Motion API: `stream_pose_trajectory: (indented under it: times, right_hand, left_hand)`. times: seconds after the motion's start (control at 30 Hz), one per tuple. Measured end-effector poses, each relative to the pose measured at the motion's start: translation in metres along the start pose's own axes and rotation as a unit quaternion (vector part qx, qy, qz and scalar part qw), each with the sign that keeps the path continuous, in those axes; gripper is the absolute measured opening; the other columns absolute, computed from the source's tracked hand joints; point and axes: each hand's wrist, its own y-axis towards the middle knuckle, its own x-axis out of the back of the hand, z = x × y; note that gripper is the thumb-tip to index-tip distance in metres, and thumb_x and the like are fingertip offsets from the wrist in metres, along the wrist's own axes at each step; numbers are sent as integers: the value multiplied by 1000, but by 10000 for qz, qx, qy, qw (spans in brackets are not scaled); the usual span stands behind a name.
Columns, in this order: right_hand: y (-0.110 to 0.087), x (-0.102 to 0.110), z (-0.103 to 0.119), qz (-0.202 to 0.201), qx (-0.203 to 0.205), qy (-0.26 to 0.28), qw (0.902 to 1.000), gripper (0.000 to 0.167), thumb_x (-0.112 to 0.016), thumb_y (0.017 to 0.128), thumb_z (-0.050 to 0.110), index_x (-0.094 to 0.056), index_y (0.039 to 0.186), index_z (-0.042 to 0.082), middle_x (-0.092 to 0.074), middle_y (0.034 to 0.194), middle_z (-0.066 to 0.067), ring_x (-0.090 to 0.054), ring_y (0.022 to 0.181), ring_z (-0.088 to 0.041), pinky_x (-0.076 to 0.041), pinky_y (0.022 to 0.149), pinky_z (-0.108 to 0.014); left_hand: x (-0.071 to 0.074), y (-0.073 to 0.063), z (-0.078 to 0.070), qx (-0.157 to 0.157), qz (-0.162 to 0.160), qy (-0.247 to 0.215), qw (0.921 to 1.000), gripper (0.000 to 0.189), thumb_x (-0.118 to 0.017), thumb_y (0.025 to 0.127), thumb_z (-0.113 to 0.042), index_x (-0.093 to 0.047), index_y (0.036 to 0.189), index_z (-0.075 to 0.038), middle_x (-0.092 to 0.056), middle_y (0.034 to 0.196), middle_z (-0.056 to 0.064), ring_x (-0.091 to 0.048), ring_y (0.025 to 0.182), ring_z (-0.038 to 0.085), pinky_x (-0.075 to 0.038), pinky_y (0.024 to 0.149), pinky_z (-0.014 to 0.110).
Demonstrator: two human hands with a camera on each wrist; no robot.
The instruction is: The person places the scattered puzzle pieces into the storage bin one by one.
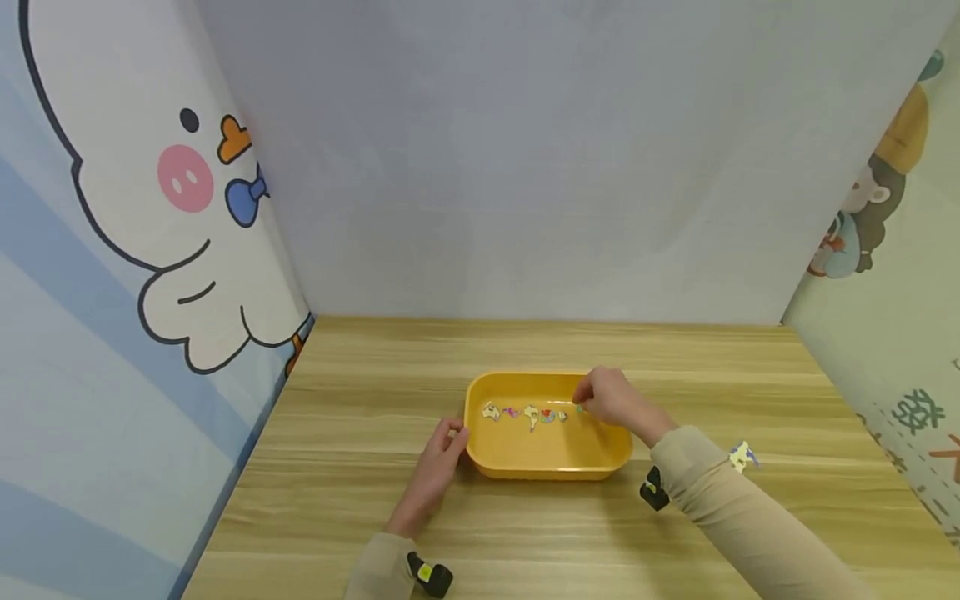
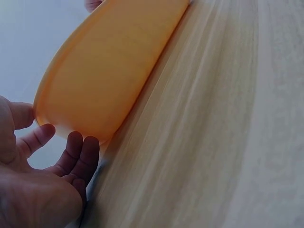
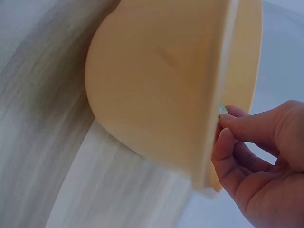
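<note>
A yellow plastic tray (image 1: 525,461) with raised walls and rounded corners stands on the table. My left hand (image 1: 441,454) holds its left end, the thumb at the rim and the fingers against the outer wall. Over the right part of the tray, my right hand (image 1: 611,397) pinches a small greenish piece (image 3: 223,109) between thumb and fingertips; most of this piece is hidden. Several small flat colourful cutouts lie in a row on the tray floor, among them a cream one (image 1: 491,411), a purple one (image 1: 512,412) and a red-and-blue one (image 1: 548,415).
A pale yellow and blue cutout (image 1: 741,456) lies on the wooden table (image 1: 360,400) right of the tray, partly behind the right sleeve. A plain pale wall (image 1: 487,167) rises at the table's back edge. Printed cartoon panels flank both sides.
</note>
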Motion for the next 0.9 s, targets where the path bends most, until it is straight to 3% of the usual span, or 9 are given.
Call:
stream_pose_trajectory:
  times: [0.5, 0.7, 0.9]
  right_hand:
    - [9, -15, -2, 6, -297, -297, 9991, 23, -57, 80, -11, -73, 93, 0, -67, 92, -10, -61, 93, -30, -50, 78, -39]
    - [11, -21, -1, -76, -265, -318, 9991, 23, -56, 78, -15, -72, 89, -1, -67, 88, -11, -61, 88, -29, -51, 74, -38]
    - [10, -24, 0, -111, -77, -585, 9982, 24, -54, 71, -18, -70, 78, 0, -63, 73, -6, -53, 69, -20, -48, 67, -35]
  left_hand:
    - [-1, 0, -1, 33, -38, 7, 10000, 23, -46, 102, -25, -49, 112, -4, -49, 90, 17, -47, 82, 28, -35, 69, 32]
    - [-1, 0, 0, 9, -45, 22, 10000, 25, -46, 102, -27, -48, 111, -3, -48, 89, 16, -46, 81, 27, -36, 69, 33]
    - [0, -1, -1, 78, -14, 105, 9999, 26, -46, 102, -30, -48, 111, -5, -49, 90, 15, -48, 83, 27, -37, 71, 34]
